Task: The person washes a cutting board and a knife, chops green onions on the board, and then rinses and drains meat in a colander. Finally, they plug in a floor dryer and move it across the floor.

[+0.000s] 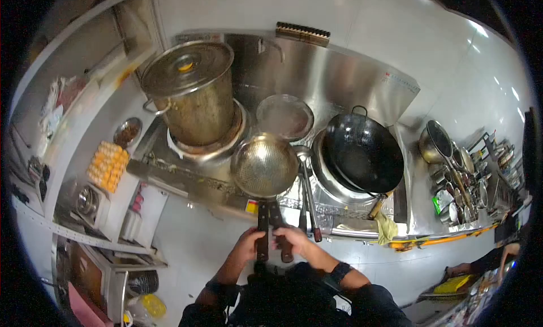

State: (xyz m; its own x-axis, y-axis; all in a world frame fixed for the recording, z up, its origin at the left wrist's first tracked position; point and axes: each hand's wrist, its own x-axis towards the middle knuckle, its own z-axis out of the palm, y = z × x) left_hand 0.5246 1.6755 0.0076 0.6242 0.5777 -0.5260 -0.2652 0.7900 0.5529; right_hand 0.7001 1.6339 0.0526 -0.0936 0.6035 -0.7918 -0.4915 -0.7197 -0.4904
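Observation:
A round perforated metal strainer [264, 166] hangs in front of me over the stove's front edge. Two dark riveted handles run down from it side by side, so a second strainer may lie nested under it. My left hand [248, 245] is closed round the left handle [263, 231]. My right hand [293, 240] grips the right handle [285, 249]. Just right of the strainer, a ladle [305, 154] and another long-handled tool lie on the stove, handles toward me. A black wok [365, 154] sits tilted on the right burner.
A tall lidded stockpot [198, 112] stands on the left burner. Behind the strainer is a round covered pan [284, 117]. A yellow cloth [387, 229] hangs at the front edge. Egg trays [107, 166] rest on the left shelf. Another person's arm [472, 267] shows at right.

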